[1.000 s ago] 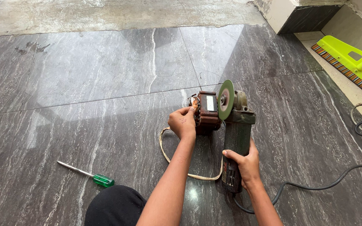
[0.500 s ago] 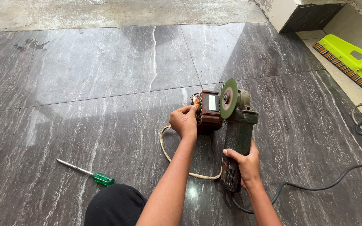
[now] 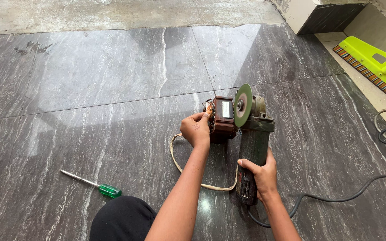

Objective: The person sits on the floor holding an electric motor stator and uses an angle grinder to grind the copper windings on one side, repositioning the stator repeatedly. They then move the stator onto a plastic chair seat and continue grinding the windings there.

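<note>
Two hands share the work, each closed on a different piece. The right hand is wrapped tight around the dark body of the angle grinder, thumb across the top, so the tool lies flat on the floor with its head pointing to twelve o'clock. That grip seems meant to hold the green disc on edge, facing nine o'clock. The left hand clasps the brown motor stator from its nine o'clock side, fingertips on the copper windings, apparently bracing the block against the disc; the two look to be touching or just apart, I cannot tell which. A pale cord loops from under the stator toward six o'clock. The grinder's black cable trails off toward three o'clock. A green-handled screwdriver lies well apart at eight o'clock on the dark marble floor. A lime-green brush head sits at two o'clock.
</note>
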`<state>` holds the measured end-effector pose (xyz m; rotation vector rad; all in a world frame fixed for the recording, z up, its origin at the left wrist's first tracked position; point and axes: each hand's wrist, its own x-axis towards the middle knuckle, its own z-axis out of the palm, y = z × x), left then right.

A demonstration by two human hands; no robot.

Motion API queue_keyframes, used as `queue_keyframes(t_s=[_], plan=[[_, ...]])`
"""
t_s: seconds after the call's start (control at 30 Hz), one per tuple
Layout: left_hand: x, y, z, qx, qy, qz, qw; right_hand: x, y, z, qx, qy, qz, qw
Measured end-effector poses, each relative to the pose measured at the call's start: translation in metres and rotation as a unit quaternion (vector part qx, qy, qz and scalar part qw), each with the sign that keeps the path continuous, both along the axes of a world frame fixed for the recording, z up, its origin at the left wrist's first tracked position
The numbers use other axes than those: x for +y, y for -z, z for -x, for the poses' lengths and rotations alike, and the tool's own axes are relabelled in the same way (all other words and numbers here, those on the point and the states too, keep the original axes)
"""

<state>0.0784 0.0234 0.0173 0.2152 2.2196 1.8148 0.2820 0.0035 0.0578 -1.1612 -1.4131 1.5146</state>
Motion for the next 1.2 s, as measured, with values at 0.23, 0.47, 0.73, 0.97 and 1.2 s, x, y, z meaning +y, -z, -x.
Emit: queue_keyframes(t_s=[0.23, 0.47, 0.73, 0.97, 1.2], plan=[[-0.0011, -0.0039, -0.0004, -0.005, 0.006, 0.012, 1.000, -0.0009, -0.0030, 0.0001, -0.017, 0.002, -0.004, 1.000], [-0.0012, -0.0046, -0.0011, -0.006, 0.006, 0.015, 1.000, -0.0003, -0.0009, 0.0002, -0.012, 0.004, -0.004, 1.000], [-0.0007, -0.0039, -0.0010, -0.011, 0.006, 0.014, 1.000, -0.0005, 0.0004, 0.0007, -0.011, 0.004, -0.008, 1.000], [0.0005, -0.0019, -0.0006, -0.010, 0.002, 0.011, 1.000, -0.0022, -0.0011, 0.0022, -0.004, 0.006, -0.007, 1.000], [0.0035, 0.0009, -0.0018, -0.015, -0.003, 0.013, 1.000, -0.0023, -0.0022, 0.0019, -0.027, 0.015, 0.014, 0.999]])
